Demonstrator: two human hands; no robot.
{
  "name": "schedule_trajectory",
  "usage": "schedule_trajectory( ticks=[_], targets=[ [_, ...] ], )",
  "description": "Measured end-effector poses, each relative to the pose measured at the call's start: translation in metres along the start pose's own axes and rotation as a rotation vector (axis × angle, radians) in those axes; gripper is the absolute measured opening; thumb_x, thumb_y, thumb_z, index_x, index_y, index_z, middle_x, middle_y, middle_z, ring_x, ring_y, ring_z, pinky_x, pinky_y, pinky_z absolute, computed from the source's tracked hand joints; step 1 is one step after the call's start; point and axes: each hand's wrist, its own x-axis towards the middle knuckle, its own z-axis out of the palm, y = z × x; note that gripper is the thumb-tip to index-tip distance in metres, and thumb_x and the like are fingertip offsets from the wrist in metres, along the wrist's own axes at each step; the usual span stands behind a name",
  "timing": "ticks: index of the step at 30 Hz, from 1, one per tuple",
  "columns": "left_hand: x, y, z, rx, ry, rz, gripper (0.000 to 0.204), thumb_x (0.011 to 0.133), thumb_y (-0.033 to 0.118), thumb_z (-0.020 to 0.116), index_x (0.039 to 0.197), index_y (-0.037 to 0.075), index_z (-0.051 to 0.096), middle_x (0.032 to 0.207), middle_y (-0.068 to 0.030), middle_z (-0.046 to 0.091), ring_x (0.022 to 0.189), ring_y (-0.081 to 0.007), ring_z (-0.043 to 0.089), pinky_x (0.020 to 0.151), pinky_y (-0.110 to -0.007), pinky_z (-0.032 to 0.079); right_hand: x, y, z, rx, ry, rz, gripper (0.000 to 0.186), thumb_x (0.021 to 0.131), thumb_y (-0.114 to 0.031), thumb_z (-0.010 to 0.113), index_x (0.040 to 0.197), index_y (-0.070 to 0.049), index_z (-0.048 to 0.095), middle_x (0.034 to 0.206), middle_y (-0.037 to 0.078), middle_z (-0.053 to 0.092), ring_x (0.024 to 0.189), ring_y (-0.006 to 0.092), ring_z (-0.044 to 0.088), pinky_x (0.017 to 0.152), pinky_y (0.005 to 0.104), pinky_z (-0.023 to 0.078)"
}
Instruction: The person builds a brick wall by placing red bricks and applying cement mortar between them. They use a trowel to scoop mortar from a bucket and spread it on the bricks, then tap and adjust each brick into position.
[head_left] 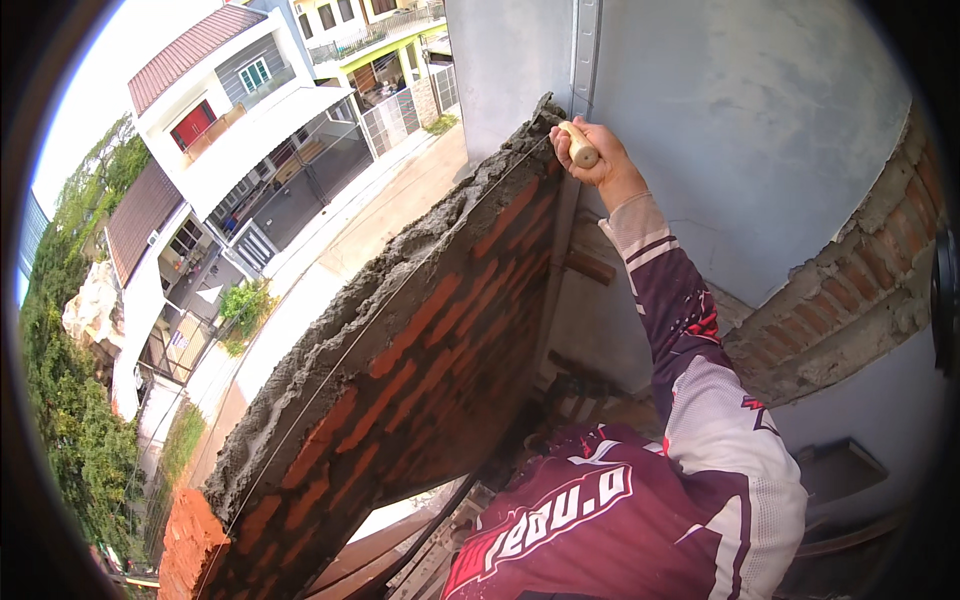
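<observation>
My right hand (596, 160) is closed round the pale wooden handle (582, 152) of what looks like a trowel, at the far end of a brick wall (400, 370). The handle's round butt faces me; the blade is hidden beyond my fist. Rough wet-looking grey mortar (350, 315) covers the top of the wall, heaped highest next to my hand. A thin string (335, 368) runs taut along the wall's upper edge. One orange brick (190, 540) lies bare at the near end. My left hand is out of the picture.
A grey plastered wall (740, 130) with a vertical metal strip (586, 50) rises beyond my hand. Exposed brickwork (850, 300) curves along the right. Planks and rubble lie below, inside the wall. Outside it, far down, are a street (385, 190) and houses (250, 110).
</observation>
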Motion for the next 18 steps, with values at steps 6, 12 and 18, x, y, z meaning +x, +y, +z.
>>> schedule_trajectory(
  ticks=[6,12,18],
  targets=[
    [-0.007,-0.004,-0.004,0.011,0.012,-0.021,0.042,0.097,0.046,0.06,0.121,0.014,0.073,0.114,-0.0126,0.073,0.101,-0.0316,0.069,0.082,-0.047,0.055,-0.12,0.0,0.012,-0.529,-0.163,-0.385,0.053,0.109,-0.044,0.051,0.13,0.005,0.053,0.095,0.005,0.061,0.069,0.0072,0.062,0.056,0.0206,0.058],
    [-0.016,-0.022,-0.007,0.048,0.037,-0.058,0.044,0.097,0.049,0.059,0.122,0.015,0.073,0.118,-0.013,0.073,0.106,-0.033,0.07,0.085,-0.048,0.055,-0.217,0.019,-0.069,-0.752,-0.157,-0.099,0.053,0.104,-0.042,0.062,0.129,0.004,0.059,0.087,0.008,0.068,0.058,0.0088,0.063,0.049,0.0228,0.055],
    [-0.02,-0.058,-0.01,0.347,0.053,-0.023,0.046,0.097,0.051,0.058,0.123,0.016,0.073,0.122,-0.0134,0.073,0.111,-0.0343,0.07,0.088,-0.048,0.055,-0.215,0.061,-0.198,-1.46,0.319,0.591,0.039,0.096,-0.032,0.071,0.112,0.003,0.068,0.086,0.011,0.071,0.06,0.018,0.068,0.054,0.0375,0.057]
  ],
)
